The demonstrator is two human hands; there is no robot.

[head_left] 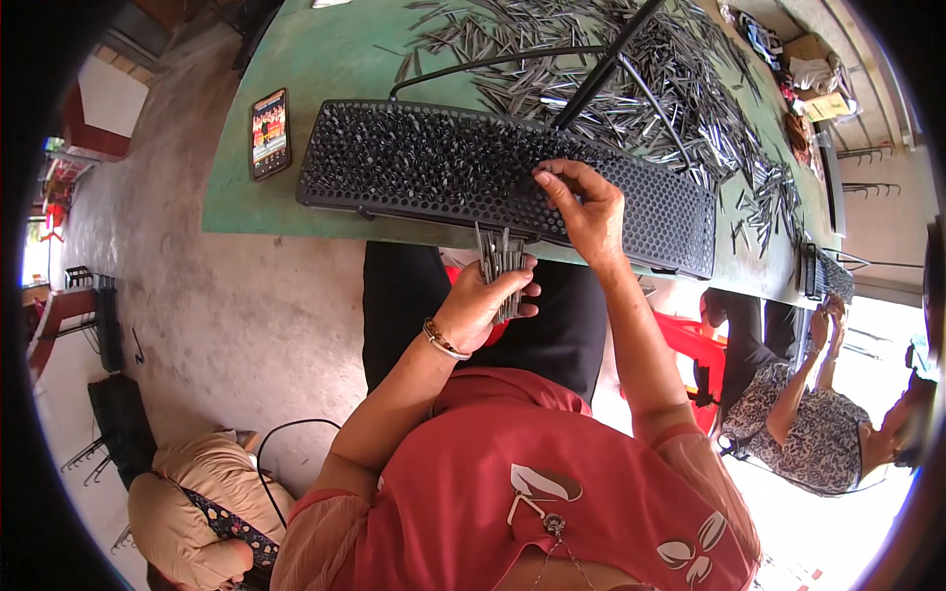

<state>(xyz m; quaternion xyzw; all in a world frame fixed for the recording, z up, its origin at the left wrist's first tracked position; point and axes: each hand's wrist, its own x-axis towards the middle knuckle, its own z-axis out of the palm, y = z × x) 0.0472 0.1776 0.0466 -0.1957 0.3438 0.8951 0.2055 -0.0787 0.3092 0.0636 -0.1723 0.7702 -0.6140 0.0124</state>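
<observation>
Head view: a person in a red top sits at a green bench [296, 212], forearms coming up from the lower edge.
Left hand: the left hand [485, 300] is curled shut around a bundle of metal pins [500, 258], held upright just below the bench edge — the pin ends stick up above the fingers.
Right hand: the right hand [583, 205] reaches over the black tray [414, 163], thumb and forefinger pinched together on what looks like a single pin at the tray's surface; the pin itself is too small to make out clearly.
Tray: long, black and full of small holes, it lies along the near edge of the bench; many holes on its left and middle part already hold pins standing upright.
Loose pins: a wide heap of loose pins [680, 74] covers the bench beyond the tray, spreading toward the right.
Phone: a phone [269, 133] with a lit screen lies on the bench just left of the tray.
Cable: a dark cable [473, 64] curves across the heap behind the tray.
Others: another person [818, 424] in a patterned top sits at the right — hands raised at a second tray [823, 271].
</observation>
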